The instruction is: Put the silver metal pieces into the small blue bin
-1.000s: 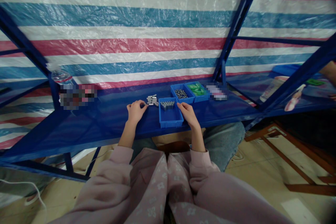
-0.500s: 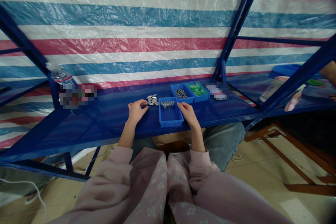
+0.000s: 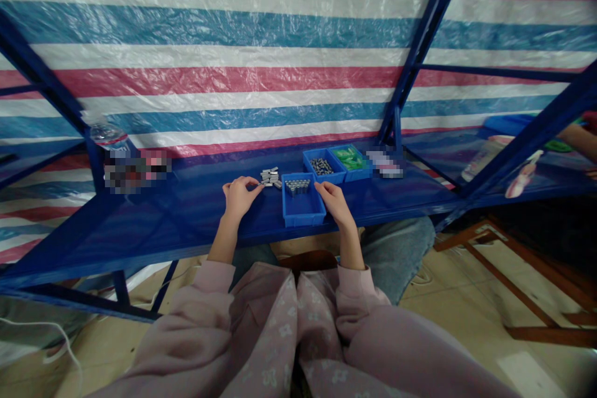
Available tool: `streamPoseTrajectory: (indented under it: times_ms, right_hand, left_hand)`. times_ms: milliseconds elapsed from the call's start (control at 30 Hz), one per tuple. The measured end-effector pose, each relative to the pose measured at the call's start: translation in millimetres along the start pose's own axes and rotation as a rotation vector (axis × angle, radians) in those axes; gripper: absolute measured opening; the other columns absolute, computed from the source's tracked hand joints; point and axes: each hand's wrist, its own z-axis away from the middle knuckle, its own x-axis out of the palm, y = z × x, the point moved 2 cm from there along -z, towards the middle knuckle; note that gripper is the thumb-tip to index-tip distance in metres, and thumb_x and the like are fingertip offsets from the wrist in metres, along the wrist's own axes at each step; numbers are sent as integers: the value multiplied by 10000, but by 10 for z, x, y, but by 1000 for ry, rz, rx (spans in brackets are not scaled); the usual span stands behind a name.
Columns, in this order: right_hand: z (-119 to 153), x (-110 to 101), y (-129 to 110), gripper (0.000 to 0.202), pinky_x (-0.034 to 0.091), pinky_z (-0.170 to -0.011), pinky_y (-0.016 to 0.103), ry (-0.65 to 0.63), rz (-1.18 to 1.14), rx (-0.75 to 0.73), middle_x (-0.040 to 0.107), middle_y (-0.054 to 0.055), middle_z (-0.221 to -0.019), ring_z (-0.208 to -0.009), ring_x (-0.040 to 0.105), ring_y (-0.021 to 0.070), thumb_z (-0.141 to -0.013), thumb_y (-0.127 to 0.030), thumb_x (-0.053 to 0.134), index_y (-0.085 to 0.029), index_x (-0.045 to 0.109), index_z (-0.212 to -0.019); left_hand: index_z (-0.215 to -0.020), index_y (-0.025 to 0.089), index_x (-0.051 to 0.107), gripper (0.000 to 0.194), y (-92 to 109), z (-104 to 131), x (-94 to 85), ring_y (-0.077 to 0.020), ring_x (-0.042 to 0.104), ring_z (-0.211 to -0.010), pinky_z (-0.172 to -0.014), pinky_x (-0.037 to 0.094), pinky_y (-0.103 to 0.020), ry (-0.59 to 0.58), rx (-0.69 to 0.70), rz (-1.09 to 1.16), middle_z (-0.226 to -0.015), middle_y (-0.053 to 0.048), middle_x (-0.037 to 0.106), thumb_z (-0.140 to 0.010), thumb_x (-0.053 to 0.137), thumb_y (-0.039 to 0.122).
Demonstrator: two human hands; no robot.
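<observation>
My left hand [image 3: 241, 196] is at the left edge of a small pile of silvery metal pieces [image 3: 270, 176], thumb and forefinger pinched near one; what lies between the fingertips is too small to make out. Right of the pile stands a blue open bin [image 3: 304, 220] with several metal parts [image 3: 298, 186] grouped at its far end. My right hand [image 3: 331, 198] has thumb and forefinger closed on the bin's right rim.
Behind are a blue bin of small metal parts [image 3: 321, 166] and one with green pieces [image 3: 349, 158]. A clear bottle [image 3: 108, 135] stands far left. Blue frame posts [image 3: 410, 78] rise from the blue table [image 3: 186, 211]. Another person's arm [image 3: 578, 138] shows far right.
My left hand has shifted slightly left, and the dark piece seen at its fingertips no longer shows. My right hand has stayed at the bin. The other person's arm has moved left into view.
</observation>
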Motion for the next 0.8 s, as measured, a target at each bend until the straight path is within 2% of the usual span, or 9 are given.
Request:
streamPoseTrajectory:
  times_ms: [167, 267, 467, 567, 667, 800]
  right_hand:
    - [4, 3, -5, 448, 243, -421, 238, -2, -1, 11, 346, -70, -482, -436, 335, 83, -750, -563, 611, -215, 390, -574]
    - [6, 4, -4, 445, 242, -421, 238, -3, -4, 14, 349, -71, -480, -434, 334, 82, -752, -561, 612, -214, 395, -576]
    - [7, 1, -6, 445, 233, -417, 236, -6, -3, 8, 346, -71, -480, -431, 328, 81, -762, -553, 608, -214, 386, -577]
    - [1, 3, -8, 448, 238, -417, 238, 0, -5, 3, 343, -71, -473, -431, 326, 83, -748, -557, 616, -217, 386, -568]
    - [-4, 8, -12, 449, 241, -417, 241, 5, 4, 6, 346, -69, -462, -431, 325, 86, -741, -564, 616, -219, 391, -562]
    - [-6, 11, -12, 445, 248, -420, 242, 3, 10, 14, 360, -68, -459, -433, 334, 89, -732, -577, 614, -220, 404, -569]
  left_hand:
    - [-794, 243, 696, 153, -16, -31, -16, -207, 613, -903, -905, 304, -395, -15, 41, 32, -891, -8, 687, -785, 656, 391]
    - [-766, 237, 695, 133, 43, -57, -58, -200, 617, -887, -902, 328, -385, 21, 62, 75, -856, -4, 681, -770, 677, 369]
    - [-751, 226, 694, 128, 407, -136, -211, -173, 629, -821, -841, 424, -324, 105, 186, 285, -818, -4, 696, -745, 702, 354]
    - [-739, 221, 692, 143, 669, -156, -240, -173, 627, -829, -838, 444, -319, 64, 310, 381, -825, -8, 701, -747, 703, 363]
    - [-742, 228, 698, 137, 900, -140, -195, -179, 619, -868, -862, 435, -335, -33, 391, 381, -858, -6, 696, -735, 724, 362]
    - [-754, 241, 711, 120, 1048, -92, -59, -200, 595, -958, -922, 378, -379, -160, 412, 275, -939, -8, 682, -731, 736, 357]
